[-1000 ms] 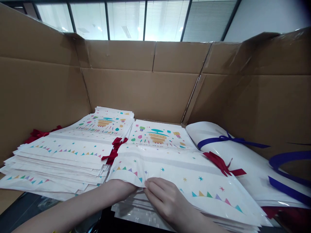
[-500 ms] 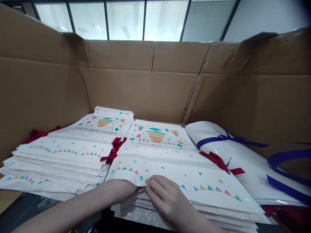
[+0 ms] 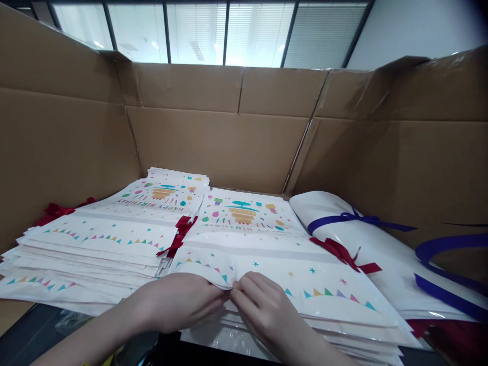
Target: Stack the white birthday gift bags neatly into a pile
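In front of me lies a stack of white plastic bags printed with a cake, stars and bunting; the top birthday bag (image 3: pixel 267 254) has its front edge lifted a little. My right hand (image 3: pixel 267 305) is closed in a pinch on that edge. Coming from the left, my left hand (image 3: pixel 190 301) meets the right hand's fingertips at the same edge. Its fingers are curled together, and their tips are partly covered by the bag's lip. Red ribbon bows (image 3: pixel 339 251) stick out at the stack's right side, with more red bows (image 3: pixel 179 236) at its left.
A second stack of the same bags (image 3: pixel 110 229) lies to the left. To the right rests a bulging white bundle (image 3: pixel 343 236) tied with blue ribbon (image 3: pixel 358 217). Tall cardboard walls (image 3: pixel 221 142) enclose everything at the back and sides. Dark red fabric (image 3: pixel 457 340) shows at lower right.
My left hand has drawn out from beneath the bag's front edge, so more of its back and fingers show. My right hand keeps its pinch, with only a slight shift.
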A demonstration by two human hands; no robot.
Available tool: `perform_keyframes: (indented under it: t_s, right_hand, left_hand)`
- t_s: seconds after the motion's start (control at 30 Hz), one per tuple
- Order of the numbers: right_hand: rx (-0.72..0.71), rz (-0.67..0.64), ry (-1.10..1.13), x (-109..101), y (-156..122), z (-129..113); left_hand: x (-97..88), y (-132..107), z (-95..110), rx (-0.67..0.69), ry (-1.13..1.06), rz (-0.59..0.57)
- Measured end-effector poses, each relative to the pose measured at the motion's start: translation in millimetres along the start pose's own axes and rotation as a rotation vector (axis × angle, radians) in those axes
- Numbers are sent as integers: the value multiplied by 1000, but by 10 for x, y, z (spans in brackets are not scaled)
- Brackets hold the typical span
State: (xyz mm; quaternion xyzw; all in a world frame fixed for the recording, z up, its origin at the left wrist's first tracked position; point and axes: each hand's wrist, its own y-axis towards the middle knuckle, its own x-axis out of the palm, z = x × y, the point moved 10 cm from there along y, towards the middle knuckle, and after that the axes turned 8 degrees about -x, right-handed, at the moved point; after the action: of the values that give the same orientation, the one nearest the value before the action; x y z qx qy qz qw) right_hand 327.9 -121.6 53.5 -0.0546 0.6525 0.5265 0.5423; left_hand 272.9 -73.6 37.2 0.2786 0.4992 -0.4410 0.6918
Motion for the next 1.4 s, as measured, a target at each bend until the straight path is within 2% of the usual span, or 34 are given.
perform_keyframes:
  t_s: [0.07,0.1,0.13,0.17,0.2,0.23,0.27,0.3,0.37,0.43,0.5,0.57,0.77,0.93,1.03,1.13,1.27,1.4]
  right_hand:
    - [25,-31,37,-31,23,4]
    - [40,-55,79,-48,41,11]
    - [63,-85,138,-63,59,29]
    - [95,-118,204,-74,72,63]
    - [133,-150,261,-85,78,116]
    - [174,-189,295,-84,70,186]
    - [213,-237,294,-69,46,274]
    - [245,-294,267,-39,3,375]
    - [294,-419,174,64,-132,597]
    - [365,-530,118,195,-312,827]
    - [460,-617,116,314,-486,1010]
    - [544,-680,126,389,-599,1112]
    - [647,-768,146,429,-631,1156]
    - [667,-784,168,440,-636,1231]
    - [670,-816,208,455,-635,1278]
    - [668,-845,254,460,-598,1309]
    - [670,-860,269,428,-489,1342]
    - [638,-906,310,428,-333,1348]
  left_hand:
    - [-112,-258,66,82,-139,-130]
    - [-202,-402,47,120,-226,-156]
    - [-287,-528,-68,106,-301,-155]
    - [-409,-635,-260,70,-349,-73]
    - [-520,-733,-548,-19,-329,52]
    - [-617,-842,-899,-150,-254,201]
    - [-656,-957,-1228,-266,-146,308]
    - [-655,-1054,-1485,-324,-42,382]
    - [-515,-1155,-1862,-355,105,398]
    - [-353,-1190,-2078,-341,203,373]
    - [-256,-1204,-2160,-315,263,378]
    - [-227,-1217,-2157,-283,301,417]
    - [-234,-1268,-2029,-152,337,541]
    - [-479,-1302,-2135,-260,76,689]
    - [-591,-1238,-2155,-299,-67,659]
    - [-646,-1193,-2245,-396,-282,626]
    - [-714,-1182,-2319,-519,-269,644]
    - [-768,-1173,-2371,-524,-333,638]
